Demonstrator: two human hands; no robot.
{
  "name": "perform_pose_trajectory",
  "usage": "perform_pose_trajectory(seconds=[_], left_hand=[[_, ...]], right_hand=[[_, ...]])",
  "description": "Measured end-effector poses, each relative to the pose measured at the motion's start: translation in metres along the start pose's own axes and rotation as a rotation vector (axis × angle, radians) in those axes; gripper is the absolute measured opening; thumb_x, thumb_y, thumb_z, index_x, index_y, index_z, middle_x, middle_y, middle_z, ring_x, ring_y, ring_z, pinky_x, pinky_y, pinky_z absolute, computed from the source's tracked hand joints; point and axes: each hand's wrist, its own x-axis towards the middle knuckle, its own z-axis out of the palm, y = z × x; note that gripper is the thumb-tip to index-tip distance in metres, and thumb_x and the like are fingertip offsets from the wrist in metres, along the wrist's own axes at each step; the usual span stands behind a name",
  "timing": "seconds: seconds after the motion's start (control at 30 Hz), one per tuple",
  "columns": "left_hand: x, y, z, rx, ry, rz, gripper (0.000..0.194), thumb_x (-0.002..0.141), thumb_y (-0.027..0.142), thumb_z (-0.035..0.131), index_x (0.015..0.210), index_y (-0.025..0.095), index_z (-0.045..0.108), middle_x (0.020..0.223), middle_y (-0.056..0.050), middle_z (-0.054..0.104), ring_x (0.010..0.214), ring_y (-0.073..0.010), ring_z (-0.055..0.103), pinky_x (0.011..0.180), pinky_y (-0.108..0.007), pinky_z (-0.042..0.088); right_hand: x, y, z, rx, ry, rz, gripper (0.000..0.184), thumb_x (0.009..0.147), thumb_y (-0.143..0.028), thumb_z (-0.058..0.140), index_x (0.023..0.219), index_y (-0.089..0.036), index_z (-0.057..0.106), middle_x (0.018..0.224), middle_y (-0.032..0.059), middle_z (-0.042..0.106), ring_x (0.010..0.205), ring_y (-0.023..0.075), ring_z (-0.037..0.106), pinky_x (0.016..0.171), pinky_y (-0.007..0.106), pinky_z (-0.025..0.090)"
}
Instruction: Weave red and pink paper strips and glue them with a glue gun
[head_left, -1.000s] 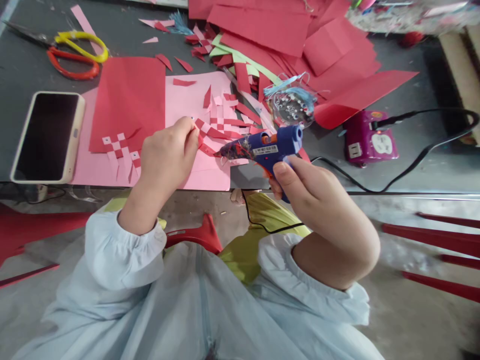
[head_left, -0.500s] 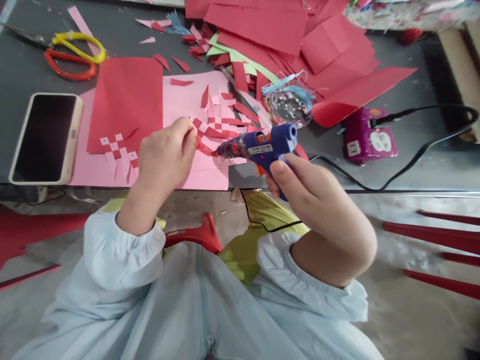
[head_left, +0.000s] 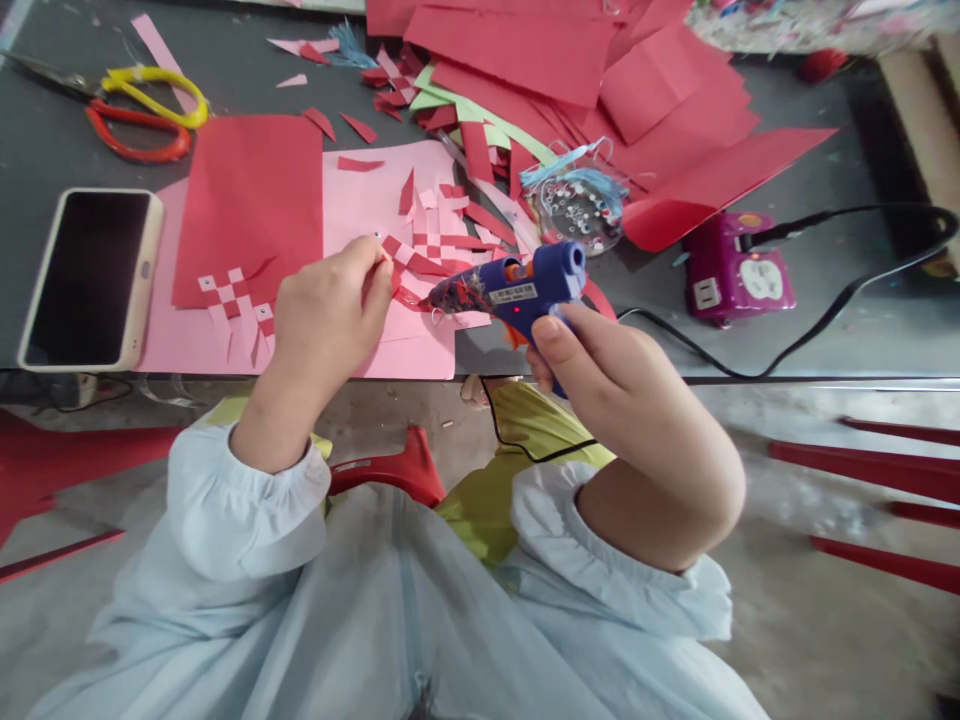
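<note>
My left hand (head_left: 326, 315) is closed in a pinch on a red paper strip (head_left: 407, 294) above the pink sheet (head_left: 409, 355). My right hand (head_left: 607, 365) is wrapped round the handle of a blue hot glue gun (head_left: 517, 285). Its nozzle points left and is at the strip, close to my left fingertips; whether it touches cannot be made out. A red-and-pink woven paper piece (head_left: 429, 244) lies just behind the nozzle. Left of my left hand, another woven paper piece (head_left: 227, 293) with small eyes rests on a red sheet (head_left: 259, 200).
A phone (head_left: 90, 280) and scissors (head_left: 146, 112) lie at the left. Red paper sheets (head_left: 517, 55) are piled at the back, near a clear dish of googly eyes (head_left: 581, 212) and blue tassels. On the right, a black cord (head_left: 832, 310) runs from a purple power socket (head_left: 739, 268).
The glue gun and my right hand have shifted slightly left, the nozzle coming a little nearer my left fingers. My left hand keeps its pinch and has hardly moved.
</note>
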Motion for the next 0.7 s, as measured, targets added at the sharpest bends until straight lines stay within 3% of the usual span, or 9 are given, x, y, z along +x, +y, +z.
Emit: perform_pose_trajectory(seconds=[0.13, 0.3, 0.4, 0.53, 0.7], left_hand=[[-0.003, -0.001, 0.000, -0.074, 0.006, 0.033, 0.027, 0.103, 0.039, 0.047, 0.100, 0.023, 0.068, 0.093, -0.003, 0.077, 0.085, -0.0221, 0.072, 0.066, -0.033, 0.041], [-0.007, -0.008, 0.000, -0.198, 0.024, 0.126, 0.034, 0.099, 0.028, 0.039, 0.100, 0.023, 0.072, 0.100, -0.004, 0.079, 0.093, -0.0223, 0.073, 0.079, -0.034, 0.051], [-0.008, -0.010, -0.001, -0.116, -0.032, 0.161, 0.033, 0.092, 0.022, 0.042, 0.102, 0.025, 0.074, 0.110, -0.004, 0.077, 0.104, -0.0235, 0.070, 0.084, -0.035, 0.052], [-0.009, -0.007, -0.003, 0.010, -0.117, 0.223, 0.035, 0.095, 0.022, 0.041, 0.094, 0.024, 0.076, 0.111, -0.007, 0.074, 0.105, -0.0249, 0.066, 0.078, -0.034, 0.051], [-0.012, -0.006, -0.003, 0.065, -0.111, 0.265, 0.033, 0.097, 0.023, 0.044, 0.096, 0.024, 0.077, 0.113, -0.009, 0.073, 0.107, -0.0259, 0.064, 0.072, -0.034, 0.048]], right_hand=[[-0.005, 0.000, -0.004, 0.064, 0.000, 0.014, 0.058, 0.096, -0.076, 0.034, 0.070, -0.025, 0.045, 0.060, -0.0002, 0.053, 0.055, 0.0137, 0.046, 0.056, 0.031, 0.037], [-0.015, 0.003, -0.010, 0.079, 0.160, 0.027, 0.056, 0.099, -0.070, 0.038, 0.069, -0.024, 0.047, 0.062, -0.0017, 0.053, 0.057, 0.0118, 0.045, 0.056, 0.030, 0.035], [-0.017, 0.006, -0.011, 0.098, 0.211, 0.016, 0.055, 0.100, -0.068, 0.039, 0.068, -0.024, 0.047, 0.062, -0.0020, 0.053, 0.058, 0.0115, 0.046, 0.058, 0.030, 0.035], [-0.017, 0.006, -0.011, 0.127, 0.209, -0.011, 0.055, 0.100, -0.067, 0.039, 0.068, -0.024, 0.046, 0.063, -0.0018, 0.054, 0.059, 0.0115, 0.046, 0.058, 0.030, 0.036], [-0.018, 0.003, -0.012, 0.125, 0.182, 0.007, 0.052, 0.102, -0.063, 0.040, 0.069, -0.023, 0.045, 0.063, -0.0018, 0.052, 0.058, 0.0109, 0.043, 0.057, 0.030, 0.034]])
